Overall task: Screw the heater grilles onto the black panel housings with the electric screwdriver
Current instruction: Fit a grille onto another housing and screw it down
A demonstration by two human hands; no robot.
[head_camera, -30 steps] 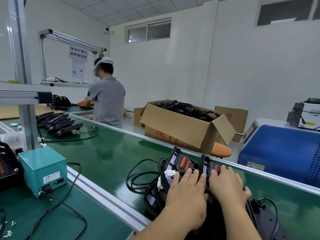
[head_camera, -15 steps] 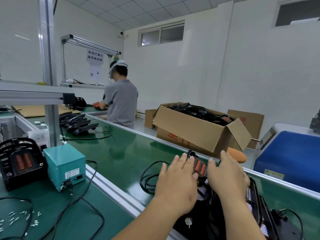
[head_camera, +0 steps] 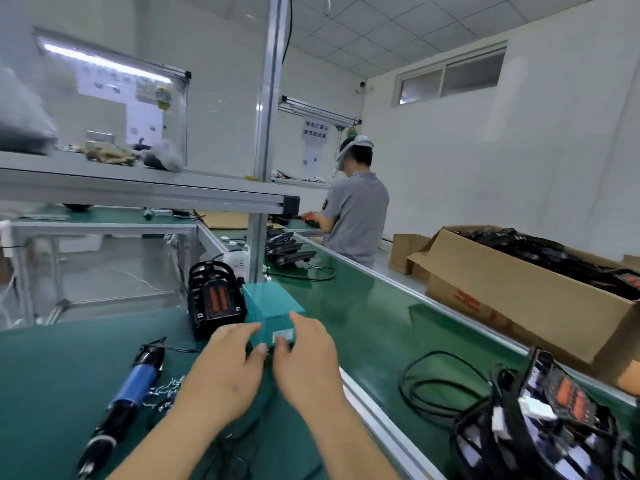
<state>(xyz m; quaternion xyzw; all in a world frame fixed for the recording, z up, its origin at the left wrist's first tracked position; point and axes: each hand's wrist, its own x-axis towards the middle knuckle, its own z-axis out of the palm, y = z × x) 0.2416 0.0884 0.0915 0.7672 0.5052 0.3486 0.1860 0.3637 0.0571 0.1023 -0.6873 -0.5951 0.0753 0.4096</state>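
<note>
1. Since the stacked panel housings (head_camera: 540, 420) lean at the right of the green belt (head_camera: 363, 306), among cable loops (head_camera: 403, 384), a hasty pull could snag a cord and tip them. The frame edge cuts the stack off.
2. Grilled heater (head_camera: 214, 299) stands just beside the teal box (head_camera: 273, 306).
3. Electric screwdriver (head_camera: 135, 384) lies untouched at left; dragging it could scatter the screws (head_camera: 166, 389).
4. Left hand (head_camera: 228, 368): released, fingers straight, holding nothing. Right hand (head_camera: 304, 355): fingers bent at the box face, grip not determinable (blur).
5. Screws: faint, count unreadable.
</note>
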